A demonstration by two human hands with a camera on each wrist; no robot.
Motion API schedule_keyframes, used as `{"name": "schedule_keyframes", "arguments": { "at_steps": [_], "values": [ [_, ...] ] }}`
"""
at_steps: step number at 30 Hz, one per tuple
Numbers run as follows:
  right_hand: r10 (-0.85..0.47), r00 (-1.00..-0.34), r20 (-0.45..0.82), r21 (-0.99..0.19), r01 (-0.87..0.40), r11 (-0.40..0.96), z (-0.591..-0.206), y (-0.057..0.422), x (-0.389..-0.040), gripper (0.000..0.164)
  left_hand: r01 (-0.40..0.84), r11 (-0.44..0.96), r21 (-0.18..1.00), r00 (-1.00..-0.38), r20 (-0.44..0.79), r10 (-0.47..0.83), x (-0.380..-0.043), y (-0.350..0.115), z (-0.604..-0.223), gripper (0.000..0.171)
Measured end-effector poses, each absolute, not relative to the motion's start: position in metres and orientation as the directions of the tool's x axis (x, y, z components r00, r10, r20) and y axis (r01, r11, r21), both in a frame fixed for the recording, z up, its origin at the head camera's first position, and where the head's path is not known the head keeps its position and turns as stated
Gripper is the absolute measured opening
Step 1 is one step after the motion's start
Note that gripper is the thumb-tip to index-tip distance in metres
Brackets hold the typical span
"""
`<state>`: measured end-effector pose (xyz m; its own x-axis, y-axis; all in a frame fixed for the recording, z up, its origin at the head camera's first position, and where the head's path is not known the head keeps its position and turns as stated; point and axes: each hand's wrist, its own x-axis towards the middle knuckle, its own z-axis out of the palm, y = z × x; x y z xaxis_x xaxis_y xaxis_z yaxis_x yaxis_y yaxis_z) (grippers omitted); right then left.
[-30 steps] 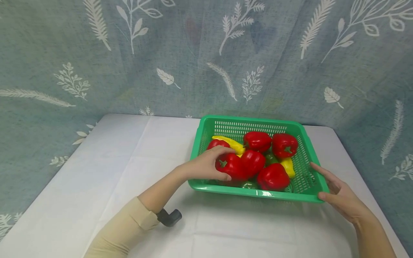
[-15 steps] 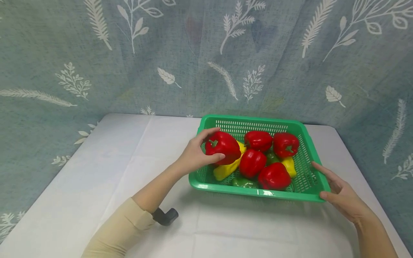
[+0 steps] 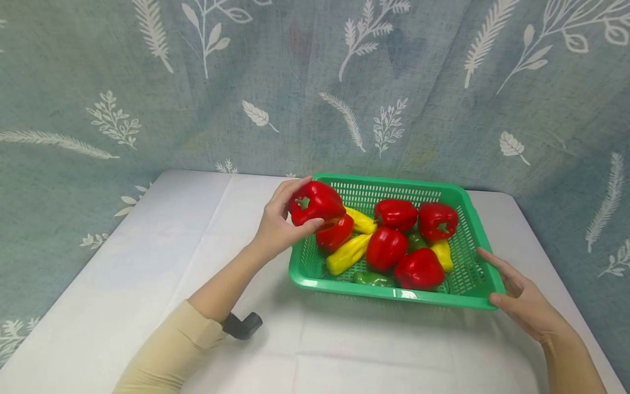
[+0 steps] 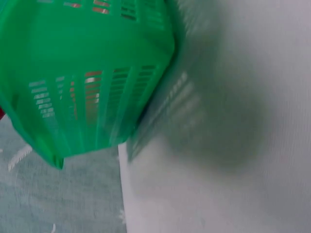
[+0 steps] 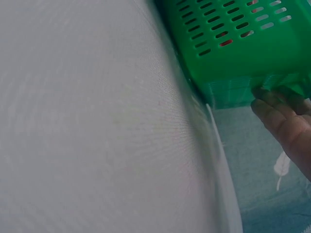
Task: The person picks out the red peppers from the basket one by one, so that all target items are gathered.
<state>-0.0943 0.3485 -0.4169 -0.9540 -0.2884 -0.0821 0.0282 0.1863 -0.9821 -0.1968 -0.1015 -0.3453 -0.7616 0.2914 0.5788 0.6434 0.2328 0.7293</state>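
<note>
Thumb and fingers of the left hand (image 3: 278,223) pinch a red bell pepper (image 3: 317,201) across its sides in the head view. The pepper sits above the far left part of the green basket (image 3: 354,288), stem facing the left hand and overlapping a second red pepper (image 3: 335,235); whether those two touch is unclear. Its even gloss suggests a light, firm body, possibly an imitation, with smooth skin that could slip; the broad shoulders look a safer hold than the short stem. The right hand (image 3: 525,307) grips the basket's near right corner, thumb on the near rim and fingers along the side; the thin plastic probably flexes a little, so its rim seems the best place to hold. Lower down, a green pepper (image 3: 416,241) is mostly covered by red ones.

The left wrist view shows the basket's slotted wall and white tablecloth (image 4: 233,204), somewhat blurred, but no left hand; a red sliver at the left edge is too small to identify.

In the right wrist view, the right hand's fingers meet the basket's outside, the thumb out of sight and the palm cut off; red flecks behind the slots reveal no clear shape.
</note>
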Motion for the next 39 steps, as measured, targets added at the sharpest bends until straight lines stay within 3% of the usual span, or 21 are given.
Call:
{"name": "schedule_keyframes", "arguments": {
  "at_steps": [10, 14, 23, 29, 39],
  "values": [
    [-0.308, -0.948, -0.075, -0.988, 0.029, 0.149, -0.417, 0.348, -0.094, 0.072, 0.666, 0.367, 0.65, -0.736, 0.654, 0.178, -0.205, -0.134, -0.339, 0.071],
    [-0.305, -0.949, -0.077, -0.988, 0.033, 0.148, -0.416, 0.348, -0.094, 0.072, 0.619, 0.417, 0.665, -0.76, 0.642, 0.103, -0.21, -0.151, -0.338, 0.069],
    [-0.287, -0.955, -0.075, -0.988, 0.032, 0.151, -0.417, 0.347, -0.094, 0.072, 0.423, 0.452, 0.785, -0.875, 0.483, -0.022, -0.22, -0.179, -0.347, 0.07],
    [-0.274, -0.959, -0.077, -0.986, 0.033, 0.162, -0.418, 0.347, -0.094, 0.07, 0.236, 0.463, 0.854, -0.95, 0.302, -0.073, -0.231, -0.19, -0.363, 0.07],
    [-0.257, -0.963, -0.087, -0.984, 0.042, 0.176, -0.422, 0.35, -0.096, 0.07, 0.045, 0.502, 0.864, -0.993, 0.095, -0.075, -0.254, -0.196, -0.393, 0.069]
  ]
}}
